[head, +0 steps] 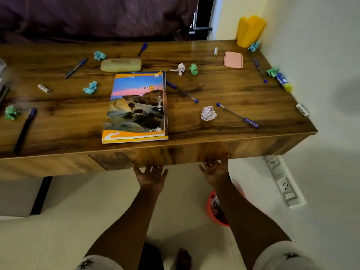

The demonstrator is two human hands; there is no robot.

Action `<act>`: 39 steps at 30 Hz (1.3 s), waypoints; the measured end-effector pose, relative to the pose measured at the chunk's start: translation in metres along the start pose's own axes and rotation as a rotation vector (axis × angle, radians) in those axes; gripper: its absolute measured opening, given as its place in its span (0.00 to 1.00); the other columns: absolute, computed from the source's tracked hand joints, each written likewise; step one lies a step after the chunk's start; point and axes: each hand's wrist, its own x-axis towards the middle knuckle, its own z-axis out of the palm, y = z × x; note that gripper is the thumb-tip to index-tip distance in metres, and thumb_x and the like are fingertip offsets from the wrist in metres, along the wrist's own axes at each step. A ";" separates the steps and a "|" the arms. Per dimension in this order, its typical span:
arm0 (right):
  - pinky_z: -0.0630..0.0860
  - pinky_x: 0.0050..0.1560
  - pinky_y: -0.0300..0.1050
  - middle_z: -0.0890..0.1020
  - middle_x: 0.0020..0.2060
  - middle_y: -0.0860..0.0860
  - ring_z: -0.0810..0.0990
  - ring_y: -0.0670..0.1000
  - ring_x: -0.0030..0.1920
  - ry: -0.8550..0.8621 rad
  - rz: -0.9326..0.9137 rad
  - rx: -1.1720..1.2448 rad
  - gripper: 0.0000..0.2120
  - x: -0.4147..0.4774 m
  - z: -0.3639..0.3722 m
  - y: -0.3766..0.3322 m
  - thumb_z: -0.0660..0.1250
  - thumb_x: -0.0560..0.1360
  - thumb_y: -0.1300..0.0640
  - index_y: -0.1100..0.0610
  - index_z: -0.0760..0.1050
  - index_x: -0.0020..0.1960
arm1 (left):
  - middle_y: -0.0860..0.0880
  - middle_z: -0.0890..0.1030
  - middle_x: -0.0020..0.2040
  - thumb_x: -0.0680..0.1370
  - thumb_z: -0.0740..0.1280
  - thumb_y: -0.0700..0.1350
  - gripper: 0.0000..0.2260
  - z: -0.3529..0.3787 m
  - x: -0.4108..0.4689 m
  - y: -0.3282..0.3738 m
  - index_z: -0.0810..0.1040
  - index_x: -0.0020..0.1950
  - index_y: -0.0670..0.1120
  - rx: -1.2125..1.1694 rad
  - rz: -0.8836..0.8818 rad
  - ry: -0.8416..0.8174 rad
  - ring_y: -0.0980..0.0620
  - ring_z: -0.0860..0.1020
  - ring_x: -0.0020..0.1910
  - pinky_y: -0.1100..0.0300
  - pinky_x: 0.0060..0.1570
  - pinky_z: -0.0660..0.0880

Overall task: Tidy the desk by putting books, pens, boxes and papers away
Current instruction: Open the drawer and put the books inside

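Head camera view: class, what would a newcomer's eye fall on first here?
The notebook with its bright landscape cover, lying flat at the middle of the wooden desk. Next, the yellow holder standing in the far right corner, and crumpled paper balls and blue pens scattered around the notebook.

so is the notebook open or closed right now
Closed. The notebook lies flat on the desk with its landscape cover facing up, and no inside pages are showing.
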 end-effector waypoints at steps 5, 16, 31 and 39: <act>0.59 0.69 0.58 0.75 0.53 0.55 0.70 0.56 0.66 -0.083 0.009 0.110 0.40 0.006 -0.007 0.002 0.50 0.74 0.29 0.59 0.62 0.72 | 0.42 0.68 0.72 0.72 0.53 0.73 0.39 -0.002 -0.001 0.003 0.64 0.73 0.46 -0.006 -0.015 -0.065 0.41 0.66 0.71 0.42 0.71 0.58; 0.66 0.62 0.57 0.77 0.49 0.56 0.76 0.55 0.51 -0.056 0.027 0.044 0.43 0.004 -0.008 -0.001 0.51 0.71 0.26 0.59 0.63 0.71 | 0.42 0.64 0.75 0.65 0.53 0.79 0.50 -0.006 -0.005 0.013 0.57 0.76 0.45 0.093 -0.054 -0.102 0.40 0.63 0.73 0.41 0.72 0.55; 0.76 0.45 0.53 0.79 0.47 0.52 0.78 0.52 0.44 0.154 -0.212 -0.618 0.24 -0.069 -0.064 0.006 0.62 0.65 0.28 0.45 0.73 0.48 | 0.43 0.72 0.69 0.78 0.54 0.64 0.30 -0.026 -0.079 -0.007 0.67 0.70 0.44 0.397 0.033 0.164 0.41 0.70 0.68 0.43 0.67 0.64; 0.66 0.67 0.58 0.73 0.67 0.56 0.71 0.56 0.67 0.022 -1.432 -1.795 0.24 -0.122 -0.028 0.004 0.59 0.75 0.49 0.56 0.68 0.69 | 0.48 0.72 0.69 0.78 0.55 0.53 0.22 0.002 -0.135 -0.001 0.71 0.69 0.47 2.073 1.357 -0.088 0.49 0.66 0.71 0.48 0.71 0.55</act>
